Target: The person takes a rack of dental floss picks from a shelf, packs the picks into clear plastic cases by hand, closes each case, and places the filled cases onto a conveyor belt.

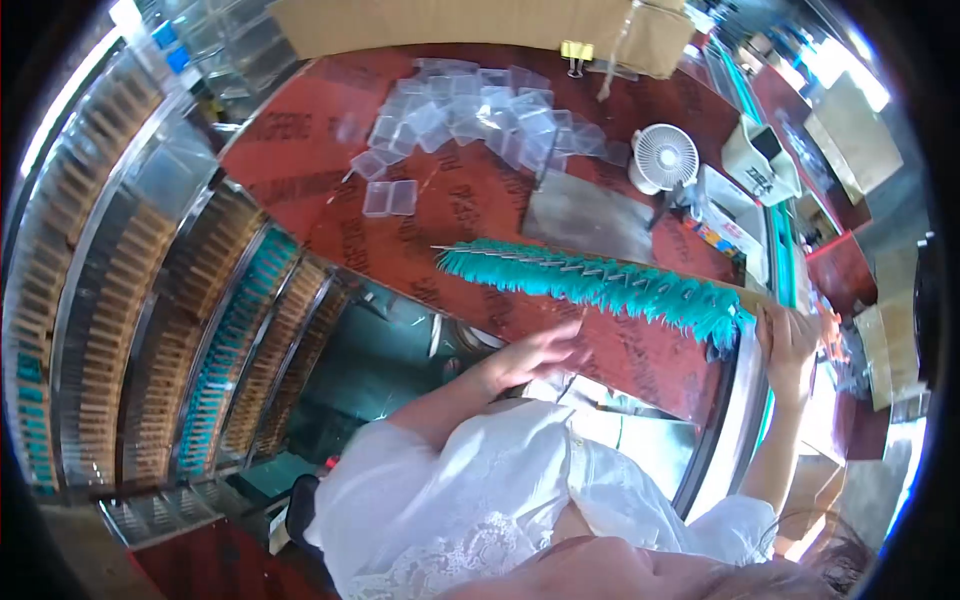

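My right hand is closed around the right end of a long strip fringed with teal feathers. Thin metal pins show along the strip's upper side. It stretches to the left above the dark red table, slightly tilted down to the right. Lower down, near the table's front edge, my left hand is apart from the strip. Its fingers are stretched out and a little blurred, with nothing seen in them. A flat grey metal plate lies just behind the strip.
Many small clear plastic boxes lie heaped at the back of the table. To their right stand a white fan and an open white box. Curved racks of wooden and teal pieces fill the left. Cardboard borders the back.
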Available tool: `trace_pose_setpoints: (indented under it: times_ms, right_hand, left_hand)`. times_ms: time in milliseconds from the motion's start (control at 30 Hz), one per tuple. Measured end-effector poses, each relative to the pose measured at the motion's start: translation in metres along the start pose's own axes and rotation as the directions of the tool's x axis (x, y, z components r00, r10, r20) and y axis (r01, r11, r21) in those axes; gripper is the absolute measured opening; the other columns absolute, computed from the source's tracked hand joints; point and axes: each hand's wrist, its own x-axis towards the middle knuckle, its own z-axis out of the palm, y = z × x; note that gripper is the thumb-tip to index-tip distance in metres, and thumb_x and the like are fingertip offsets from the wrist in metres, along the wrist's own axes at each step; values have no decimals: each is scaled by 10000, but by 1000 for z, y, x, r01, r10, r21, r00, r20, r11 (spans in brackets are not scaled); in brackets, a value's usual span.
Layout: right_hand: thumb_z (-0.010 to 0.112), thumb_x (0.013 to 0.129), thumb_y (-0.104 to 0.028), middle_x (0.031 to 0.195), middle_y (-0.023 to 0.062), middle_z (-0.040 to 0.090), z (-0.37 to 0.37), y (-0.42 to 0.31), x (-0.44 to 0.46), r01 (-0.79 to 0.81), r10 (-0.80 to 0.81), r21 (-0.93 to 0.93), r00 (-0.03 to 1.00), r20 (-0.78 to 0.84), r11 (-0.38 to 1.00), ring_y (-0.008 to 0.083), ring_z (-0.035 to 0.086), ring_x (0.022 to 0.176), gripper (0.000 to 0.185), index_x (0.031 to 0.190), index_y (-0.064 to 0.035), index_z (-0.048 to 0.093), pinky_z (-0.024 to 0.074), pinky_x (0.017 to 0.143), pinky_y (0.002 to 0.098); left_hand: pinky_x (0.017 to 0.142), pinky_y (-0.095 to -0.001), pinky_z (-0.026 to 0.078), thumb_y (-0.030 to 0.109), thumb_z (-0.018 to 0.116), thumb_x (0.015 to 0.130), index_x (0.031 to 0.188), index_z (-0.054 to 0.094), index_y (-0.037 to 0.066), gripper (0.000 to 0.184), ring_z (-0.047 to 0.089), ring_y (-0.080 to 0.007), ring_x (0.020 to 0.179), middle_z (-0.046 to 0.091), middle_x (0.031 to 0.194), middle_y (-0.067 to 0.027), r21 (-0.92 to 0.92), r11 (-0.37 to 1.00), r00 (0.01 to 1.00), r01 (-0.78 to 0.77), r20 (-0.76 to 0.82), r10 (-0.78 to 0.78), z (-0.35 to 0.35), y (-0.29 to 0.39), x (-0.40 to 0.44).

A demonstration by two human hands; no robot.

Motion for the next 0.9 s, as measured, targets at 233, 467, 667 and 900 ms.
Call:
trace_pose_setpoints:
  times_ms: [233, 467, 667, 900]
  right_hand:
    - [639, 808, -25, 703, 111, 585, 41, 37, -50, -298, 297, -33, 955, -20, 954, 249, 589, 617, 107, 886, -17, 566, 447, 558, 347]
    - [627, 817, -23, 725, 121, 597, 52, 38, -62, -409, 408, -69, 913, -21, 910, 249, 612, 643, 110, 895, -16, 549, 466, 562, 354]
    - [571, 867, -84, 746, 148, 596, 107, 37, -82, -713, 722, 115, 685, -100, 692, 308, 611, 680, 87, 887, -19, 518, 467, 594, 387]
    - [494, 908, -109, 754, 133, 590, 184, 58, -104, -794, 860, 335, 487, -149, 508, 265, 586, 681, 149, 1019, -36, 562, 461, 626, 365]
  left_hand:
    - [408, -170, 283, 487, 440, 928, 856, 627, 10, 517, 423, -54, 473, 549, 629, -23, -19, 993, 893, -118, -438, 98, -125, 95, -55]
    - [387, -176, 244, 412, 532, 908, 852, 622, 12, 414, 368, -34, 432, 504, 596, 17, 139, 965, 955, 221, -229, -186, -139, 133, -17]
    - [383, -173, 232, 279, 567, 905, 798, 606, 41, 264, 365, -19, 437, 485, 591, 42, 245, 969, 979, -35, -188, 83, -131, 138, 7]
    - [383, -169, 228, 241, 578, 899, 756, 604, 64, 229, 358, -10, 437, 475, 580, 54, 363, 909, 909, -202, -275, 312, -94, 158, 26]
